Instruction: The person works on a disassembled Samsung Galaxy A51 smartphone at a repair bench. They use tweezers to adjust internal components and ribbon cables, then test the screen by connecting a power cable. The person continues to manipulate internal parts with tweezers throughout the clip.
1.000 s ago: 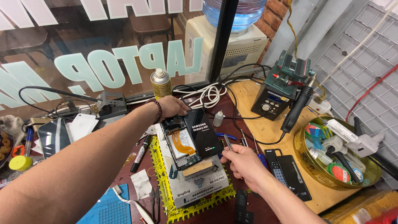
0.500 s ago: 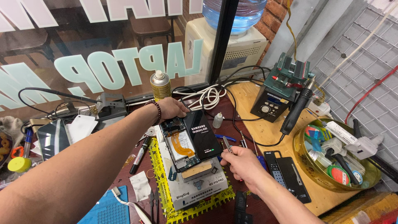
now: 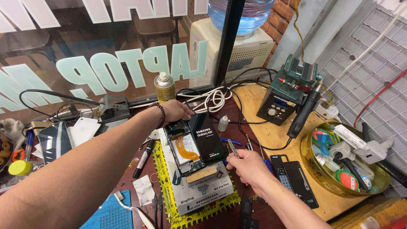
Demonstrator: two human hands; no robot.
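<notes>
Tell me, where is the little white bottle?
In the head view the little white bottle stands upright near the middle of the bench, just right of the opened phone and in front of the coiled white cable, up from the right hand.

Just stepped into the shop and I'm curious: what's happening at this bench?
A person is working on an opened phone lying on a grey block over a yellow-edged mat. The left hand steadies the phone's top end, where a black screen panel lies beside the exposed boards and orange flex cable. The right hand holds tweezers just to the phone's right. A soldering station stands further right.
</notes>
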